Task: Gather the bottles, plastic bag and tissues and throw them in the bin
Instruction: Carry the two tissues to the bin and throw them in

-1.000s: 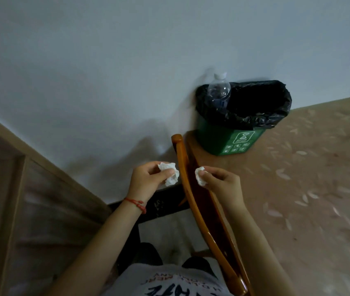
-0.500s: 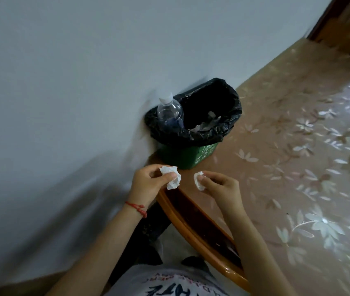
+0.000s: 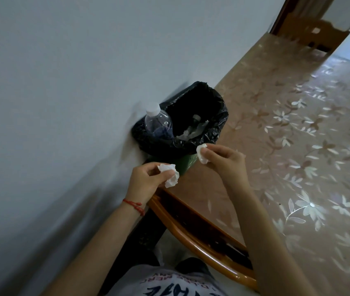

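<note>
A small green bin (image 3: pixel 185 165) lined with a black bag (image 3: pixel 208 103) stands on the table against the wall. A clear plastic bottle (image 3: pixel 158 122) with a white cap leans upright in its left corner, and crumpled clear plastic (image 3: pixel 193 130) lies at the bottom. My left hand (image 3: pixel 146 182) pinches a crumpled white tissue (image 3: pixel 170 175) just in front of the bin. My right hand (image 3: pixel 225 161) pinches a smaller white tissue (image 3: pixel 201 153) at the bin's near right rim.
The table (image 3: pixel 297 135) has a brown cloth with a pale flower pattern and a curved wooden edge (image 3: pixel 191 236) near my body. A grey wall (image 3: pixel 63 82) runs along the left. A wooden chair back (image 3: pixel 314 33) stands at the table's far end.
The view has swung right and closer to the bin. Both hands, each still holding its tissue, have moved nearer the bin, the right hand reaching its rim.
</note>
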Available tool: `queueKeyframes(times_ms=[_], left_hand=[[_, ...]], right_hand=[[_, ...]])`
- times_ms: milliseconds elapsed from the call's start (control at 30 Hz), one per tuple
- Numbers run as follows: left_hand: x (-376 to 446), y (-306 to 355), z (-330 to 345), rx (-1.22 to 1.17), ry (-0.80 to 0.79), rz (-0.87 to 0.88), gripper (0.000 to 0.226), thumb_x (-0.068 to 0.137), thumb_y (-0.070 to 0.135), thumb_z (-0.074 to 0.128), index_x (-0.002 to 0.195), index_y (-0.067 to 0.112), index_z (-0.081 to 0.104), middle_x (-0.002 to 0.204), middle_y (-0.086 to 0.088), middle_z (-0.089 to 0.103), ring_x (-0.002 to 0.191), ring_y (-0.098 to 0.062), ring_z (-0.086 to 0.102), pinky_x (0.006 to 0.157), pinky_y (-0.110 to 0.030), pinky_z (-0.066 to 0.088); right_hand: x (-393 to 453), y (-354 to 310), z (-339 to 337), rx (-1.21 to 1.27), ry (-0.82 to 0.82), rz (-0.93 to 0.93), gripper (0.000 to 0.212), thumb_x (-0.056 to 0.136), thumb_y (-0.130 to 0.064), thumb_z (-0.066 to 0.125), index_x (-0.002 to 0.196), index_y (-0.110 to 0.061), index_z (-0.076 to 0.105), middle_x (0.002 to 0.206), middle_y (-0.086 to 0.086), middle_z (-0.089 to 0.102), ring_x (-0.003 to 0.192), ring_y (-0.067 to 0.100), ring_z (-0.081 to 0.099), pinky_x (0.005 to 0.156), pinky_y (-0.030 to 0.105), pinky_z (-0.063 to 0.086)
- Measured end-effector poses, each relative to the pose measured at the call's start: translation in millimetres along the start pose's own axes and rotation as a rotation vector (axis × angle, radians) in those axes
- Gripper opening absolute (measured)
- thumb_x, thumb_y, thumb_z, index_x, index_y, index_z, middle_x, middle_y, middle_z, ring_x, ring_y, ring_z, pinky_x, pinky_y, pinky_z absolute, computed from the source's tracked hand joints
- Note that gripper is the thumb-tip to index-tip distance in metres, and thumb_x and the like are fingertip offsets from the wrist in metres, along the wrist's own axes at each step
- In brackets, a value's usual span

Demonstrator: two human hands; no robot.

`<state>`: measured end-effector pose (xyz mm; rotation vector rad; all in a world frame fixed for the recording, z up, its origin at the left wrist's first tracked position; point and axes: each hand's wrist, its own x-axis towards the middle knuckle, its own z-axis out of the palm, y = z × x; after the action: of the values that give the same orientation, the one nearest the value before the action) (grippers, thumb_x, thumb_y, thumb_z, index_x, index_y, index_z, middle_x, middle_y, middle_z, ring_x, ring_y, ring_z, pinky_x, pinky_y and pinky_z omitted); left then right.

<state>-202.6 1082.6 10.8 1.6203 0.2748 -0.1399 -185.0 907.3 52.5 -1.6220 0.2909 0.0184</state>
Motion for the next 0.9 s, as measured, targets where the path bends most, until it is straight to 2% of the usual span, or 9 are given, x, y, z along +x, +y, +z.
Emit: queueKeyframes(times_ms=[167,267,400,467,533,633,767,800,900], left_hand=[[2,5,5,-0.026,0.003,0.001,0.017,0.073,0.008,0.072,0.078,0.024,0.067,0.077,0.003,0.069,0.07,-0.008,0.068,0.062,-0.019,0.056],[3,7,6,-0.036,0.008,0.007,0.018,0.074,0.007,0.071,0.078,0.023,0.066,0.077,0.004,0.068,0.07,-0.007,0.068,0.061,-0.018,0.056],[5,10,7,-0.049,0.01,0.021,0.017,0.074,0.005,0.071,0.08,0.021,0.068,0.069,0.012,0.069,0.065,-0.003,0.068,0.06,-0.017,0.055],[6,10,7,-0.056,0.012,0.029,0.018,0.074,0.005,0.071,0.079,0.022,0.068,0.061,0.015,0.069,0.064,-0.002,0.068,0.059,-0.017,0.055],[6,10,8,-0.064,0.014,0.036,0.021,0.074,0.005,0.071,0.075,0.026,0.068,0.061,0.016,0.07,0.065,-0.003,0.068,0.06,-0.017,0.056],[7,10,11,-0.051,0.006,0.049,0.021,0.075,0.006,0.071,0.075,0.026,0.067,0.061,0.017,0.07,0.065,-0.003,0.068,0.06,-0.018,0.056],[5,11,18,-0.031,-0.03,0.061,0.021,0.076,0.006,0.069,0.075,0.026,0.066,0.061,0.019,0.069,0.064,0.0,0.067,0.06,-0.016,0.055],[5,11,20,-0.03,-0.038,0.063,0.021,0.076,0.006,0.069,0.076,0.026,0.066,0.061,0.019,0.069,0.064,0.001,0.067,0.059,-0.015,0.055],[4,12,25,-0.039,-0.059,0.071,0.021,0.076,0.004,0.069,0.077,0.025,0.067,0.063,0.017,0.07,0.066,-0.001,0.068,0.057,-0.013,0.053]], right_hand=[[31,-28,5,-0.006,0.022,-0.096,0.016,0.078,-0.013,0.072,0.094,-0.007,0.071,0.08,0.002,0.071,0.071,0.009,0.069,0.066,0.018,0.055],[49,-33,12,-0.052,0.023,-0.118,0.023,0.078,-0.013,0.072,0.098,-0.003,0.07,0.085,0.002,0.07,0.074,0.01,0.068,0.066,0.017,0.055],[67,-31,16,-0.107,0.021,-0.127,0.025,0.078,-0.018,0.072,0.101,-0.008,0.07,0.083,-0.002,0.07,0.073,0.01,0.068,0.076,0.029,0.058],[71,-30,16,-0.119,0.021,-0.136,0.033,0.078,-0.021,0.072,0.108,-0.01,0.067,0.091,0.0,0.071,0.083,0.011,0.068,0.082,0.033,0.056],[70,-29,15,-0.162,0.009,-0.163,0.041,0.078,-0.025,0.072,0.116,-0.011,0.062,0.103,0.001,0.07,0.094,0.01,0.065,0.087,0.03,0.053],[62,-29,9,-0.248,0.0,-0.202,0.044,0.08,-0.029,0.071,0.12,-0.014,0.06,0.113,0.0,0.066,0.102,0.008,0.062,0.093,0.028,0.05],[42,-19,-7,-0.44,0.062,-0.3,0.042,0.084,-0.034,0.064,0.122,-0.017,0.059,0.119,0.0,0.063,0.098,0.01,0.062,0.083,0.018,0.05],[36,-14,-12,-0.519,0.075,-0.34,0.042,0.085,-0.034,0.063,0.123,-0.016,0.058,0.122,0.001,0.062,0.1,0.013,0.061,0.084,0.02,0.05],[17,8,-27,-0.784,0.1,-0.545,0.039,0.086,-0.029,0.063,0.119,-0.008,0.059,0.123,0.008,0.06,0.113,0.024,0.057,0.096,0.038,0.046]])
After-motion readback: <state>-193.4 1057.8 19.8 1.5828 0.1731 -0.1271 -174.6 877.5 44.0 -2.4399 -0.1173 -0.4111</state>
